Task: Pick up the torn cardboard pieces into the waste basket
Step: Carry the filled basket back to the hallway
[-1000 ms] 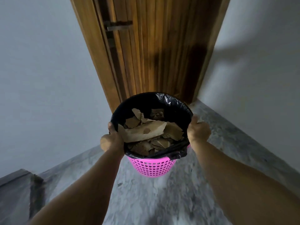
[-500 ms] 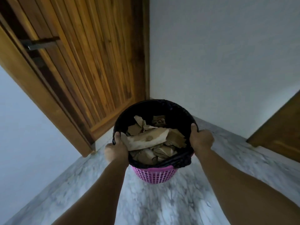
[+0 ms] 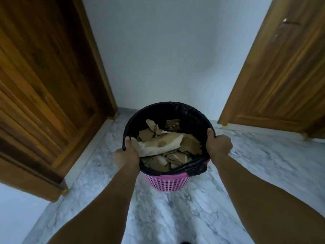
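Note:
A pink perforated waste basket [image 3: 167, 184] lined with a black plastic bag [image 3: 191, 118] hangs in the air in front of me, above the floor. Several torn brown cardboard pieces [image 3: 165, 145] fill it, a long pale one lying across the top. My left hand [image 3: 127, 155] grips the left rim, thumb inside over the bag. My right hand [image 3: 219, 145] grips the right rim the same way. Both forearms reach in from the bottom of the view.
A white and grey marble floor [image 3: 175, 213] lies below. A wooden door [image 3: 45, 95] stands at the left and another wooden door [image 3: 281, 71] at the right, with a white wall [image 3: 167, 50] between them straight ahead.
The view has swung to the right: the left door slid further left and the second door at the right came fully into view. Both hands keep their grip on the basket.

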A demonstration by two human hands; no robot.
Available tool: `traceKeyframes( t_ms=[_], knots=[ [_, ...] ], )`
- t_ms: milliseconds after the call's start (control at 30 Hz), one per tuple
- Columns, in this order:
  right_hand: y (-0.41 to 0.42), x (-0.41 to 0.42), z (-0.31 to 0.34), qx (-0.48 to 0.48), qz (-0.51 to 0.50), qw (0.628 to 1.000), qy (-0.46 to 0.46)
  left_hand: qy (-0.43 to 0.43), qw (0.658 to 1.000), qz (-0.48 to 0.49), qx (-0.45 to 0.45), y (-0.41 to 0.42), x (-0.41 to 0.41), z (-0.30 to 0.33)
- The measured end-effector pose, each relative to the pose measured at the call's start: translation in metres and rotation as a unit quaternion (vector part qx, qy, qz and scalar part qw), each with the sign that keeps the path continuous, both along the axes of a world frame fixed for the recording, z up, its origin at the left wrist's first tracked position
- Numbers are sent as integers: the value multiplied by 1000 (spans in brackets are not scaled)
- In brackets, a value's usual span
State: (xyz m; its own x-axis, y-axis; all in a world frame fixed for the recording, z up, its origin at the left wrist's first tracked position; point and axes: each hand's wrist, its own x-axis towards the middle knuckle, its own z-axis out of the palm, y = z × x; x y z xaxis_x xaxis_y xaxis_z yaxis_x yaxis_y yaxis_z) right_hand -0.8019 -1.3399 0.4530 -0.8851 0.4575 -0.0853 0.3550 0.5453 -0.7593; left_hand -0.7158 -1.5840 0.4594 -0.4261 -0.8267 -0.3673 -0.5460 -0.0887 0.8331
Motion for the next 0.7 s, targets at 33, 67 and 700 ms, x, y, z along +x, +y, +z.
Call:
traceKeyframes(
  t_ms=[33,67,700],
  knots=[
    [8,4,0,6,-10,1000,-3,-7,1000,-14,-3,6,-2,0],
    [17,7,-1,7,-23,1000,-9,-11,999,-30,-10,14,-5,0],
    [269,89,-1,-4,-280,957,-77,28,967,-250,-21,259,-37,2]
  ],
)
